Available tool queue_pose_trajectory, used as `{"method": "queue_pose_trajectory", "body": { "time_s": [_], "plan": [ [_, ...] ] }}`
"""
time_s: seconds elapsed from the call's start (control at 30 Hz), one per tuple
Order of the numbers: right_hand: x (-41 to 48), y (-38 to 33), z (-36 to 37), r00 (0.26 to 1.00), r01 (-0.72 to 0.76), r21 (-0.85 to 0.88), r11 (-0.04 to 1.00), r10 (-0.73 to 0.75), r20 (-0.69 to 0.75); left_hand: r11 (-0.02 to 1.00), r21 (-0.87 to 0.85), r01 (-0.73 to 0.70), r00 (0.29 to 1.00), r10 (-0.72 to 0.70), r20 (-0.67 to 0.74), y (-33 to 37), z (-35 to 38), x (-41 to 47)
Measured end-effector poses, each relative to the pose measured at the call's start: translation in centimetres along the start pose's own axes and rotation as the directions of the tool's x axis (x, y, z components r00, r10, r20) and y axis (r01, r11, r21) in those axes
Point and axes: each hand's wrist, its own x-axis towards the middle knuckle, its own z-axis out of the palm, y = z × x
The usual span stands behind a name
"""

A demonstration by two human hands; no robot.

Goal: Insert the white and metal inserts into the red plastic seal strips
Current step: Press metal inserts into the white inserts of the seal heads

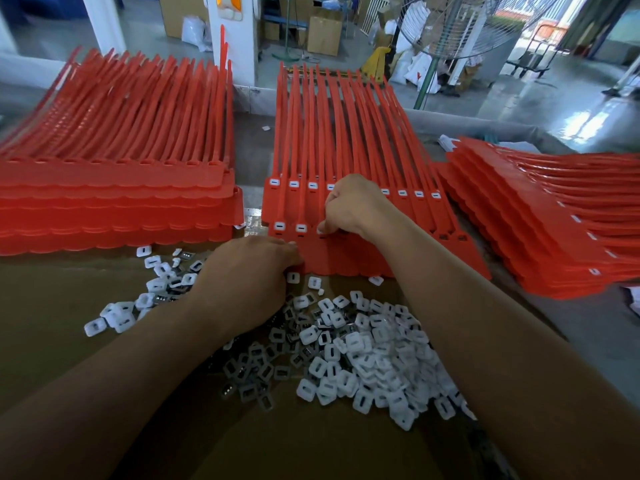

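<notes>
Head view: stacked red strips (pixel 114 202) flank the centre red seal strips (pixel 346 109). Loose inserts (pixel 381 351) litter the cardboard (pixel 69 306) at lower centre. We note the hands apart. The right hand (pixel 356 206) is curled, thumb pressing a strip head. The left hand (pixel 246 275) touches the strips' near edge. We cannot tell either grip.

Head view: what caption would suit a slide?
Right hand presses at a slot in a red strip; left hand touches its edge beside loose white inserts.
</notes>
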Motion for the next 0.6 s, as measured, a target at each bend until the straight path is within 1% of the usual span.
{"method": "queue_pose_trajectory", "body": {
  "time_s": [0.1, 0.23, 0.37, 0.53, 0.6],
  "plan": [
    [0.2, 0.0, -0.1, 1.000, -0.009, -0.005, 1.000, 0.009, 0.011, 1.000, 0.000, -0.002, 1.000, 0.002, -0.002, 0.0, 0.0, 0.0],
    [-0.1, 0.6, 0.0, 1.000, 0.026, 0.049, 0.998, -0.026, 0.004, 1.000, -0.002, -0.009, 1.000, 0.009, 0.001, 0.1, -0.1, 0.1],
    [-1.4, 1.3, 0.0, 0.989, 0.144, 0.118, 0.983, -0.141, -0.036, 1.000, -0.012, -0.009, 1.000, 0.009, -0.005, 0.1, -0.1, 0.2],
    [-3.0, 1.9, -1.0, 0.966, 0.237, 0.206, 0.949, -0.252, 0.049, 1.000, -0.020, -0.007, 1.000, 0.007, -0.008, 0.2, -0.2, 0.2],
    [-3.8, 2.6, -1.5, 0.954, 0.279, 0.241, 0.930, -0.297, 0.045, 1.000, -0.012, -0.004, 1.000, 0.004, -0.003, 0.2, -0.3, 0.2]
  ]
}}
